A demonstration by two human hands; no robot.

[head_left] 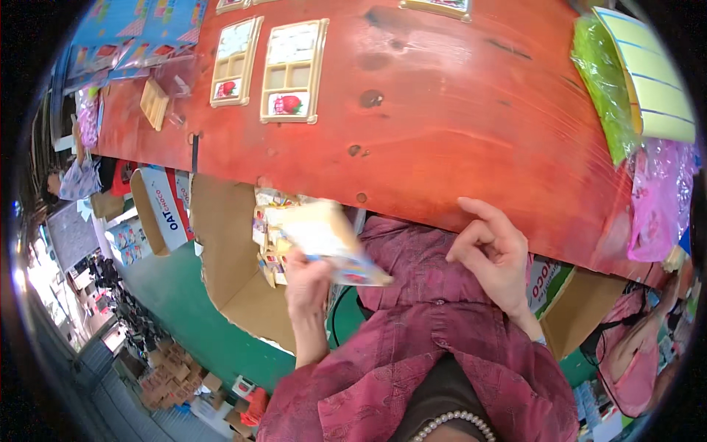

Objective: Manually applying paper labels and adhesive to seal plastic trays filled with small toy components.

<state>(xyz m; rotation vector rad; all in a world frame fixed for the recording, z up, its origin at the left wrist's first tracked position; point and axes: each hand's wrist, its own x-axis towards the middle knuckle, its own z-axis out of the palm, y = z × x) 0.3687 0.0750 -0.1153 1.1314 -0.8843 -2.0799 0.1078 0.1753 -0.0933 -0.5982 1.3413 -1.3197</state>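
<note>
My left hand (308, 291) grips a flat, pale rectangular board (324, 232) by its near side, tilted and smeared by motion, with a blue strip along its lower edge. It is over the right side of an open cardboard box (230, 247), where several small wood-coloured framed pieces (271, 247) lie heaped. My right hand (495, 258) hovers by the table's near edge, holding nothing; its index finger reaches out and the others are bent. Farther off on the red table (442, 110), two divided wooden trays (277, 78) show strawberry pictures.
A narrow wooden piece (154, 103) lies by clear plastic at the table's left, near blue printed packaging (140, 29). Green and pink plastic bags (659, 199) and a yellow striped sheet (652, 81) are at the right. Another cardboard box (582, 309) stands beside my right arm. A person in pink (630, 353) sits at the right.
</note>
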